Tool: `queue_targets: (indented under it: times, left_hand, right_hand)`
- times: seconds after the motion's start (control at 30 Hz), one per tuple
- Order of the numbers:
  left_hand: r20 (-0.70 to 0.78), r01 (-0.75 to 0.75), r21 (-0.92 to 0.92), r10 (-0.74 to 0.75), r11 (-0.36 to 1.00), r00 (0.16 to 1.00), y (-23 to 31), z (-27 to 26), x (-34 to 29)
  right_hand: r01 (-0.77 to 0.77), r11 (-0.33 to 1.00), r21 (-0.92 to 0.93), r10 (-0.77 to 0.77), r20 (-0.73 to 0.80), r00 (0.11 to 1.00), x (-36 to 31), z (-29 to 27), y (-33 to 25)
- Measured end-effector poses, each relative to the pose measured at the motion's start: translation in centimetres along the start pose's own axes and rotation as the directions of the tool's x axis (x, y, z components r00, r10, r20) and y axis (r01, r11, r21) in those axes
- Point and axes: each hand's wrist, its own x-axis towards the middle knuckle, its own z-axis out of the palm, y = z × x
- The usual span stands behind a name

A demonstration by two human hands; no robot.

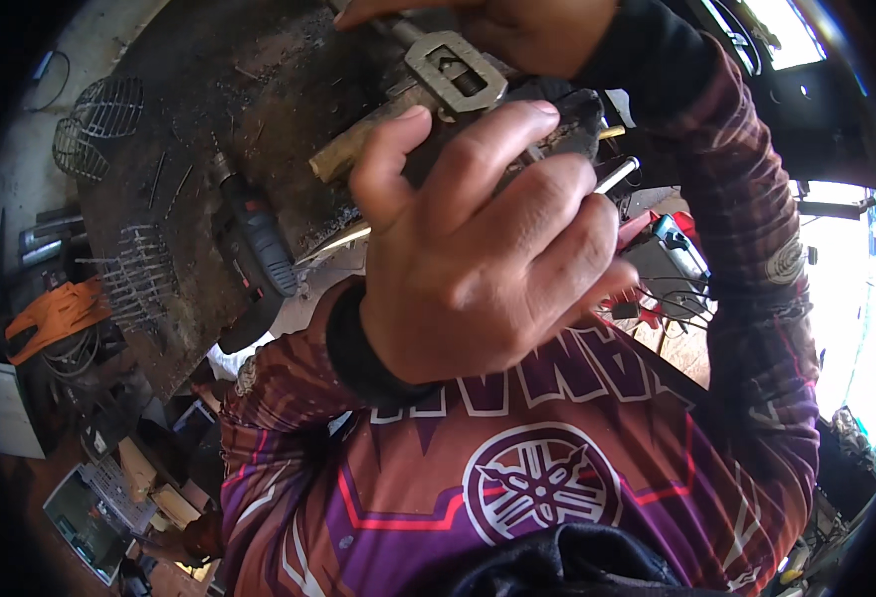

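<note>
Wrench (480,68): I see it above the bench (194,109)
Long axis: upper left to lower right
Left hand (487,249): fingers bent, grip unclear
Right hand (542,35): upper end; I can't tell grip

A dark worktop (194,90) carries a drill (264,244) and thin rods (180,190).

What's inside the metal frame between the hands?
Inside the metal frame: a small notched piece and a dark gap. Whatever lies beneath the frame's solid rim is covered.
</note>
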Motion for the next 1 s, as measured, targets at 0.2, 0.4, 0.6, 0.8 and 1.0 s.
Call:
queue_targets:
  times: [0.2, 0.4, 0.6, 0.8, 1.0]
  left_hand:
    - [-0.041, -0.046, -0.006, 0.045, 0.999, 0.998, -0.2, -0.5, 0.0]
    - [0.138, -0.070, 0.079, 0.059, 0.994, 0.989, -4.9, -6.2, -3.2]
    - [0.050, 0.066, -0.142, -0.059, 0.988, 0.997, -9.9, -6.6, -4.3]
    - [-0.079, 0.245, -0.291, -0.278, 0.925, 0.957, -8.4, -5.9, -3.6]
    - [0.034, 0.155, -0.077, -0.153, 0.985, 0.988, -9.4, -6.7, -2.3]
  right_hand:
    - [0.253, 0.849, -0.464, -0.208, 0.148, 0.967, 0.7, -1.6, -0.6]
    - [0.042, 0.934, -0.354, 0.014, 0.156, 0.988, -1.5, -3.2, -2.1]
    - [-0.185, 0.883, -0.432, 0.255, 0.111, 0.960, -3.8, -4.2, -5.7]
    - [-0.361, 0.931, -0.052, 0.360, -0.023, 0.933, -6.1, -4.7, -3.8]
    - [-0.429, 0.890, -0.155, 0.418, -0.100, 0.903, -6.6, -4.9, -5.2]
